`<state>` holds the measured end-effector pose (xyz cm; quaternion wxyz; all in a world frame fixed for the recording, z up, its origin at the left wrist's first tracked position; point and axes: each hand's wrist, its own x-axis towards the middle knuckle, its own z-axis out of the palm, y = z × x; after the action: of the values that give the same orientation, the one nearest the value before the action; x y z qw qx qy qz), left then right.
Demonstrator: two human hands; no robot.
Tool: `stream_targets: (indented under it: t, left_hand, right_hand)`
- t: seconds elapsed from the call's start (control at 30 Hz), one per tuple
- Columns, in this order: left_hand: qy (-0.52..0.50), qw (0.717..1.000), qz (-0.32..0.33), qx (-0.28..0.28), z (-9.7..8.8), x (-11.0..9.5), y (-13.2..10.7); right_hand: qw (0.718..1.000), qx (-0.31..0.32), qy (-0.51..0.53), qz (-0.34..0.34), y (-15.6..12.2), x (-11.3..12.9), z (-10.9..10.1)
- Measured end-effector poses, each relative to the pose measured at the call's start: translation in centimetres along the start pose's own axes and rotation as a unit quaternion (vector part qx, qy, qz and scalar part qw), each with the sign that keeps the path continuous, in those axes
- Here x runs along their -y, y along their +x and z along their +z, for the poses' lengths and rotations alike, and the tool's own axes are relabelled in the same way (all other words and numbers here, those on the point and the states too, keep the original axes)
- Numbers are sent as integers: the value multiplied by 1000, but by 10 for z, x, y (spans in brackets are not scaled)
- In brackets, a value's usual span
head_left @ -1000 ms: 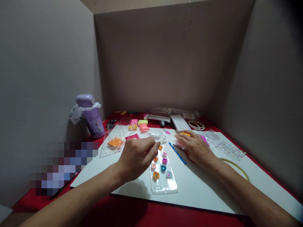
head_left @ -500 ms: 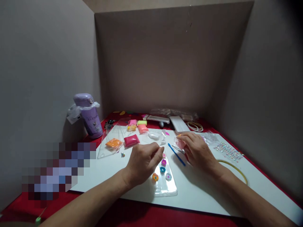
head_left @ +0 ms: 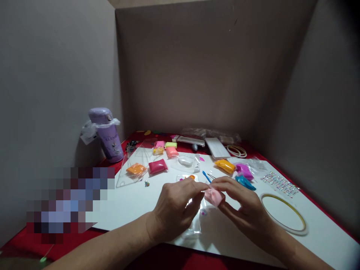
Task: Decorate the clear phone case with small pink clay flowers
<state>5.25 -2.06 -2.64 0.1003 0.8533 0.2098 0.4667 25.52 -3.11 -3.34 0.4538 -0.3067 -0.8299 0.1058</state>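
A small pink clay packet [head_left: 214, 196] is held up between my two hands above the white board. My right hand [head_left: 244, 200] has its thumb below and its fingers above the packet. The bent fingers of my left hand [head_left: 178, 208] pinch at the packet's left edge. Below my left hand lies a clear phone case [head_left: 194, 228], partly hidden, with small clay flowers on it. A blue modelling tool [head_left: 206, 176] and metal tweezers [head_left: 210, 176] lie just behind my fingers, their near ends covered.
Orange [head_left: 225, 166], purple [head_left: 244, 171] and blue [head_left: 245, 182] clay packets lie to the right, near a rhinestone sheet [head_left: 281, 183] and a hoop [head_left: 305, 228]. A crimson packet [head_left: 158, 166] and clear plate [head_left: 121, 178] are left. A purple bottle [head_left: 111, 142] stands by the left wall.
My right hand has lifted the pink packet and brought it left and nearer. My left hand has shifted right to meet it. The orange, purple and blue packets are now uncovered.
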Motion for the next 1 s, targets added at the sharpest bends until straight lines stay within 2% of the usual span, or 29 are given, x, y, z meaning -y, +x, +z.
stream_targets:
  t: [0.13,0.43,0.63,1.0]
  left_hand:
    - [3,1000,17,22,0,1,1]
    - [44,996,-1,72,1,1,-3]
    - [59,996,-28,64,0,-2,-2]
    - [-18,996,-77,35,6,-1,-4]
  right_hand:
    - [1000,6,16,-13,-1,-1,2]
    - [1000,18,5,-24,-4,0,0]
    - [999,-3,-35,-41,-5,0,1]
    - [999,24,-18,-24,-9,-5,3]
